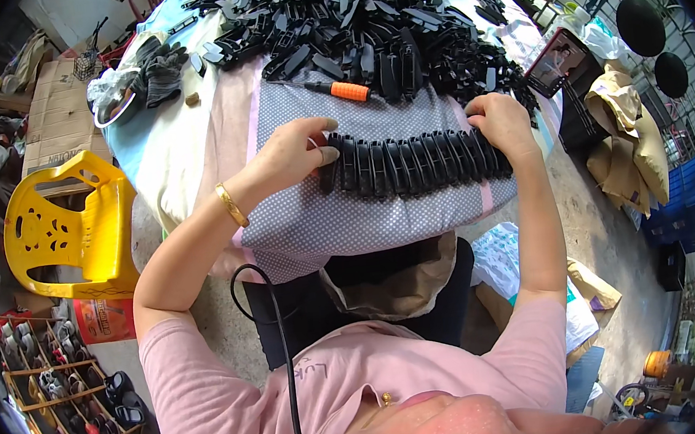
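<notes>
Near the counter's front edge (350, 238), left hand (300, 149) and right hand (507, 126) grasp opposite ends of a row of black plastic parts (410, 164), seemingly aligning it, which needs even pressure.

a: section 1, worn above the waist?
b: pink shirt (223, 399); short sleeves (177, 353); dark script-like marking (313, 369) on front.
a: section 2, fittings?
b: patterned gold-coloured bangle (232, 205), left side; small gold-coloured ornament (387, 398); black cable (286, 367) across shirt.
a: section 3, lower?
b: dark trousers (305, 298).
</notes>
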